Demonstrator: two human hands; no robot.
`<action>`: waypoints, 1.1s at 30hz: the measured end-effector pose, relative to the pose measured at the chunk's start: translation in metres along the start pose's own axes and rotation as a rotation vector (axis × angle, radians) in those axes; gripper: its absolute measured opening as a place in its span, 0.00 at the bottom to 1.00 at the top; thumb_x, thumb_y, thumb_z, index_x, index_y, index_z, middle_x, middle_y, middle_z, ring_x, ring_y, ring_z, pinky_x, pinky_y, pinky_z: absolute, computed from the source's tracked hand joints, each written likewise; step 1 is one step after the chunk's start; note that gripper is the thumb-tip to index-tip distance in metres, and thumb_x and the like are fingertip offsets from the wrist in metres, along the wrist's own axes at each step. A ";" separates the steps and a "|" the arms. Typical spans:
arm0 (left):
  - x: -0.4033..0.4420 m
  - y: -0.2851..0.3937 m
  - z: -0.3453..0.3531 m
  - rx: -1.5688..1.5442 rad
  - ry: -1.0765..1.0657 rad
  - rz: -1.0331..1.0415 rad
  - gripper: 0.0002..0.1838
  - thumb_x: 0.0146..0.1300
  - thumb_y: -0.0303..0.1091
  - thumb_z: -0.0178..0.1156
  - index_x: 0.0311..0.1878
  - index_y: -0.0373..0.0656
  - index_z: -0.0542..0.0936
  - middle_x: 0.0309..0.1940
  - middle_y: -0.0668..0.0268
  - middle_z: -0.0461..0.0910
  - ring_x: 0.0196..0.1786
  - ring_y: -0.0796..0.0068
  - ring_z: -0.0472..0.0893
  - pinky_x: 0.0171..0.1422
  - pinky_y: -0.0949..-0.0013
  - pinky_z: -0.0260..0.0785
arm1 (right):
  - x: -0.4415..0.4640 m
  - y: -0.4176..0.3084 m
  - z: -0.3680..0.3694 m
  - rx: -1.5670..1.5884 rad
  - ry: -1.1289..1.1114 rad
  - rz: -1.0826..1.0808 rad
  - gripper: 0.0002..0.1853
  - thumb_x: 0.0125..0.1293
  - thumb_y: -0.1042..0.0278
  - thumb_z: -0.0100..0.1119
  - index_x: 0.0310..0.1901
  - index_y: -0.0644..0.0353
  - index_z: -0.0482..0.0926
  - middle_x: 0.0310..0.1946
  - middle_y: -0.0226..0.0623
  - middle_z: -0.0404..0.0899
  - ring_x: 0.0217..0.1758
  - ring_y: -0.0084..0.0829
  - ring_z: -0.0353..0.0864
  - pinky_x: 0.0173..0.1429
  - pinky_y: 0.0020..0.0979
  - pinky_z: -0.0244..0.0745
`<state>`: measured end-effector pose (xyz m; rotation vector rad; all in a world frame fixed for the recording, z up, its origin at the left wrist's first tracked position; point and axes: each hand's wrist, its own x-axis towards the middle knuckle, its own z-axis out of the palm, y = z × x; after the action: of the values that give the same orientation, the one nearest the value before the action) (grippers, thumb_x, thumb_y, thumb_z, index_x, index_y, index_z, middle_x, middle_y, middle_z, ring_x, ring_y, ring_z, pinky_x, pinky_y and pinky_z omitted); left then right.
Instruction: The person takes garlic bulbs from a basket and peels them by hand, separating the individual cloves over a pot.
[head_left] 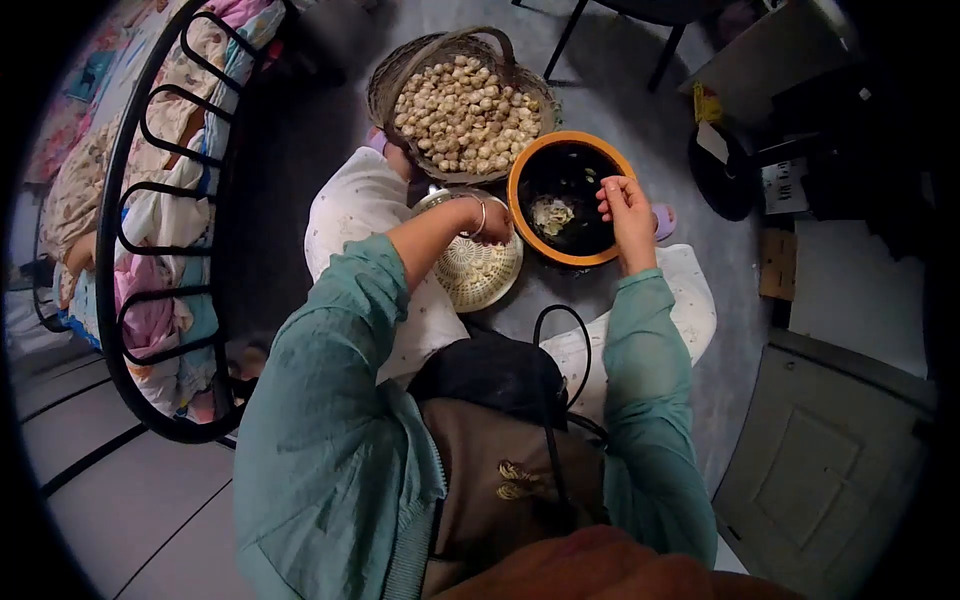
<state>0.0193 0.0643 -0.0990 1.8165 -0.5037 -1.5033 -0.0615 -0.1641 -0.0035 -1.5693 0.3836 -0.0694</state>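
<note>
My left hand [491, 222] hangs over the white colander [441, 284], which stands between my legs. Its fingers are curled in shadow; what they hold, if anything, is hidden. Peeled garlic cloves [487, 272] lie in the colander. On the other side, my right hand [624, 203] is over the right edge of a black bucket [537, 185] with an orange rim [516, 205]. The fingertips and thumb are pinched together, and anything between them is too small to make out. Pale garlic skins [551, 215] lie inside the bucket.
A wicker basket [381, 88] full of garlic bulbs [465, 112] stands beyond the colander and bucket. To the left is a black metal bed frame [118, 200] with bedding. Dark chair legs [566, 40] stand at the back, and a grey cabinet door [815, 465] is at the right.
</note>
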 end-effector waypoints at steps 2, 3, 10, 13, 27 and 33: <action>0.009 -0.011 -0.005 0.567 -0.138 -0.333 0.08 0.55 0.34 0.58 0.35 0.39 0.80 0.25 0.65 0.79 0.21 0.73 0.75 0.24 0.71 0.67 | 0.000 0.000 0.000 -0.012 -0.020 -0.010 0.08 0.68 0.63 0.52 0.40 0.58 0.76 0.29 0.26 0.75 0.27 0.14 0.70 0.29 0.17 0.65; 0.003 -0.007 -0.006 0.611 -0.139 -0.367 0.12 0.57 0.36 0.58 0.37 0.37 0.80 0.29 0.59 0.80 0.26 0.66 0.79 0.27 0.66 0.71 | 0.000 0.002 0.000 -0.009 -0.021 -0.008 0.08 0.68 0.63 0.52 0.40 0.58 0.76 0.29 0.26 0.75 0.27 0.14 0.70 0.29 0.17 0.65; -0.011 0.008 -0.007 0.335 -0.011 -0.468 0.20 0.60 0.39 0.54 0.46 0.30 0.77 0.38 0.50 0.81 0.37 0.57 0.83 0.37 0.59 0.78 | 0.001 0.009 -0.001 -0.025 -0.102 -0.016 0.08 0.68 0.64 0.51 0.41 0.58 0.75 0.29 0.26 0.75 0.28 0.15 0.71 0.31 0.17 0.66; -0.012 0.017 -0.018 0.531 0.174 -0.430 0.19 0.59 0.37 0.54 0.46 0.30 0.77 0.41 0.48 0.80 0.39 0.54 0.82 0.39 0.56 0.76 | -0.001 0.005 0.002 -0.033 -0.105 -0.010 0.08 0.68 0.64 0.51 0.41 0.59 0.75 0.29 0.26 0.75 0.28 0.15 0.71 0.31 0.17 0.66; 0.123 -0.076 -0.081 0.497 0.820 -0.265 0.25 0.56 0.42 0.59 0.58 0.47 0.72 0.55 0.55 0.72 0.53 0.53 0.75 0.58 0.57 0.68 | -0.005 -0.001 0.015 -0.193 -0.114 0.002 0.07 0.67 0.69 0.50 0.40 0.62 0.74 0.28 0.28 0.76 0.28 0.17 0.71 0.34 0.19 0.68; 0.151 -0.086 -0.092 0.388 0.765 -0.238 0.26 0.54 0.48 0.61 0.56 0.54 0.73 0.47 0.57 0.78 0.53 0.56 0.75 0.58 0.57 0.66 | -0.002 0.002 0.021 -0.218 -0.148 0.067 0.07 0.67 0.70 0.49 0.40 0.63 0.74 0.30 0.30 0.76 0.30 0.17 0.72 0.37 0.20 0.70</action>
<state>0.1323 0.0424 -0.2582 2.6348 -0.2026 -0.7557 -0.0580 -0.1435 -0.0061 -1.7620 0.3354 0.1446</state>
